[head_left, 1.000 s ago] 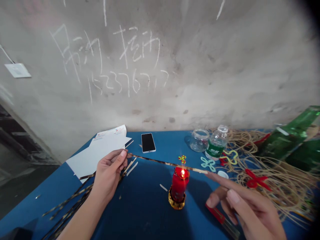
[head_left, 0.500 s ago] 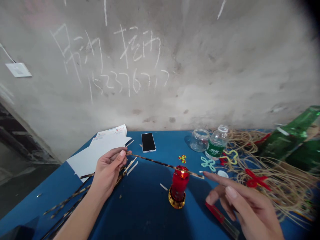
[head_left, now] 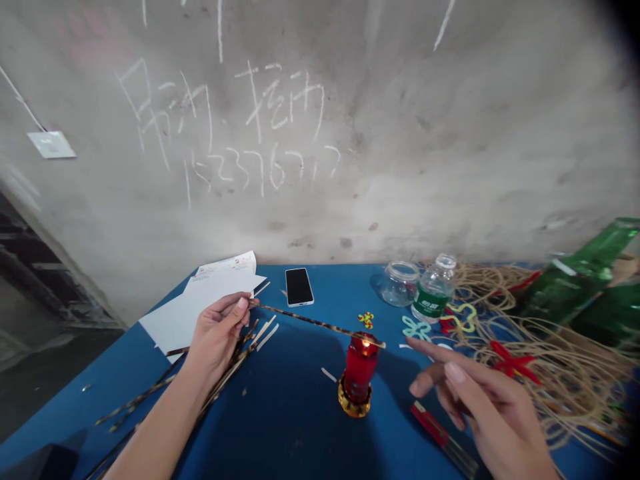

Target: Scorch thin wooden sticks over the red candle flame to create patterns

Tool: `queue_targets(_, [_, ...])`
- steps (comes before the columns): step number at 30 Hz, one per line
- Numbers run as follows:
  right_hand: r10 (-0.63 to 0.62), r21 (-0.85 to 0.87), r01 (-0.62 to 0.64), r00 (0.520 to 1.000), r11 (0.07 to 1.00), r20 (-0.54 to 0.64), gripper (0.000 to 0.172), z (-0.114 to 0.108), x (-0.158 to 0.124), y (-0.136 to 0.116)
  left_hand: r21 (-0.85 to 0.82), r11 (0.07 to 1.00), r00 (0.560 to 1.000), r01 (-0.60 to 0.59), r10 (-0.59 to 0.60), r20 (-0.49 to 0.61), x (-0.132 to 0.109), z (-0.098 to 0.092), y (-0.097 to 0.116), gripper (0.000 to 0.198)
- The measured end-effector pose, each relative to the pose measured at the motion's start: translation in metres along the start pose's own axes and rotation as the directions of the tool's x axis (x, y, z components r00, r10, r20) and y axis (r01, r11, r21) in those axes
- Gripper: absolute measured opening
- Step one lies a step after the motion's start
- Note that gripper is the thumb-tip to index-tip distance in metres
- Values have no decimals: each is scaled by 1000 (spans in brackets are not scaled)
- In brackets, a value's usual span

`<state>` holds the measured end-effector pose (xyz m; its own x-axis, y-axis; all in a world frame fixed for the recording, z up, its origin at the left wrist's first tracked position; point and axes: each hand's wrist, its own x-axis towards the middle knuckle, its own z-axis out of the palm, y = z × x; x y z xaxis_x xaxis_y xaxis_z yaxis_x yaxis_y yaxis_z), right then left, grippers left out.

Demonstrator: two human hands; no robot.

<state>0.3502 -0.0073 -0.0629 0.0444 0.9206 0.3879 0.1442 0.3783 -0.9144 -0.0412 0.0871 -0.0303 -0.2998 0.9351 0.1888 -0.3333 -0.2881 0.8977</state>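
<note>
A thin, dark-mottled stick [head_left: 310, 321] is pinched at its left end by my left hand [head_left: 223, 333]. Its pale right tip reaches just past the top of a lit red candle [head_left: 361, 373], which stands on a gold base. To the right of the candle, my right hand [head_left: 493, 403] is held with the index finger stretched out and the other fingers partly curled, touching nothing visible. Below those fingers lies a red and clear case [head_left: 443, 437]. More mottled sticks [head_left: 225, 387] lie on the table under and beside my left forearm.
White papers [head_left: 200, 300] and a phone [head_left: 299, 287] lie at the back of the blue table [head_left: 280, 413]. A glass jar [head_left: 399, 283], a water bottle [head_left: 434, 290], green bottles [head_left: 575, 280], looped strands [head_left: 575, 373] and coloured twisted shapes [head_left: 416, 327] are on the right.
The stick's right end no longer extends toward my right fingertip; its tip is now near the flame. The view has shifted slightly.
</note>
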Motion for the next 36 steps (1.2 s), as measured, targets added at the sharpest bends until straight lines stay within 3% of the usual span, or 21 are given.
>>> queue_targets(18, [41,6,-41,999,999,-35,46,-1,0,0,-44,999,1000,4,-4,10,4,-8,-2,48])
queue_targets(36, [25,25,-26,1000,999,10,40,-5,-1,7,-67,998,1000,2,-2,0,8,-10,0,50])
